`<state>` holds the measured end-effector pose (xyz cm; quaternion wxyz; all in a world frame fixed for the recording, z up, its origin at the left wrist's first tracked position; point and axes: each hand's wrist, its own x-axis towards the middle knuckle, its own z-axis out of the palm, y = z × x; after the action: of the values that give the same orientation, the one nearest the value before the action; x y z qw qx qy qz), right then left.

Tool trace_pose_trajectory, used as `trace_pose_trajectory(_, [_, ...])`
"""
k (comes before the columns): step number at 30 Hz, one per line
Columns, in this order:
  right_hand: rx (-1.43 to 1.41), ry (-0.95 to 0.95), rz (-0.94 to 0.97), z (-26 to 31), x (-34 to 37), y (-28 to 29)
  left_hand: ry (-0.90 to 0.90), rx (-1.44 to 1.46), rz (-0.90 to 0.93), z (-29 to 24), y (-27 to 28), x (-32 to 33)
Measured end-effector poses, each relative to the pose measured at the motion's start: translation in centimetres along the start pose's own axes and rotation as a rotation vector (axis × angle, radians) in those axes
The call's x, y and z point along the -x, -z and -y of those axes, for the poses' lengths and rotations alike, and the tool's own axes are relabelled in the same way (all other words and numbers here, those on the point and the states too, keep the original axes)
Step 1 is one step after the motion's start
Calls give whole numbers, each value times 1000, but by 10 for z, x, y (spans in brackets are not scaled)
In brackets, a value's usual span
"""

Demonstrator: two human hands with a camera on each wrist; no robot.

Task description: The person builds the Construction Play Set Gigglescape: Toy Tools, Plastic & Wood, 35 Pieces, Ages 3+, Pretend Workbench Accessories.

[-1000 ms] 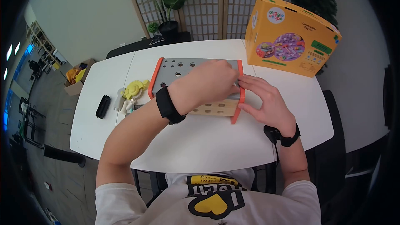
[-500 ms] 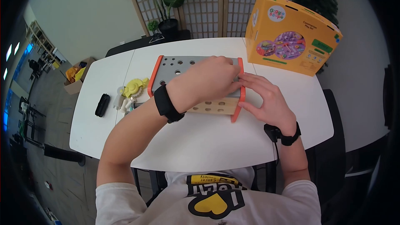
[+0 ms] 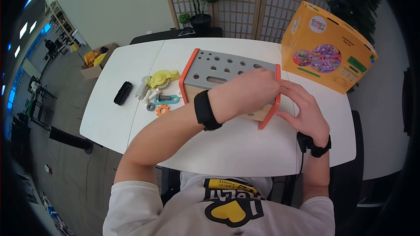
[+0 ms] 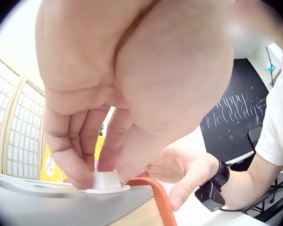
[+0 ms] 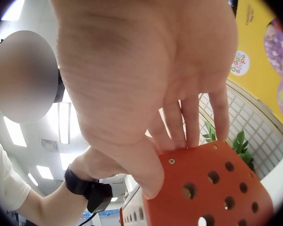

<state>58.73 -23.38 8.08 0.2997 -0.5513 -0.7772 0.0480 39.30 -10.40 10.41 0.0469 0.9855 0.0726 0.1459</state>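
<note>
A toy workbench (image 3: pixel 225 64) with a perforated grey top and orange end panels stands on the white table. My left hand (image 3: pixel 247 91) reaches over its right end. In the left wrist view, the thumb and fingertips pinch a white flanged plastic piece (image 4: pixel 108 181), its flange right at the grey top. My right hand (image 3: pixel 306 113) is at the right orange end panel (image 5: pixel 198 165), fingers extended along its upper edge. The right thumb lies by the panel's near edge in the right wrist view.
Left of the workbench lie a yellow toy part (image 3: pixel 161 78), a teal strip (image 3: pixel 174 99) with a grey bolt (image 3: pixel 163 98), a grey nut (image 3: pixel 151 106) and an orange gear (image 3: pixel 162 110). A black case (image 3: pixel 123 93) is farther left. A large yellow box (image 3: pixel 350 48) stands back right.
The head view has shifted, so the workbench and both hands appear farther right and more small parts show. Both hands stay at the workbench's right end.
</note>
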Motion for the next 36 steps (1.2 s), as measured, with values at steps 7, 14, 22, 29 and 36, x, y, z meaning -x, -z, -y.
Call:
trace_pose_trajectory(7, [238,185,-86,-5,-3,-8,-88,115,-311,-2,-17,47])
trace_pose_trajectory(14, [263,258,-150,-6,1,-23,229,81,-522,44,22,137])
trace_pose_trajectory(22, [124,189,-147,-5,0,-37,704,-135,45,118,8,235])
trace_pose_trajectory(29, [127,169,-105,1,2,-33,721,-180,190,125,-11,252])
trace_pose_trajectory(36, [120,168,-100,-2,3,-35,652,138,-129,100,-1,233])
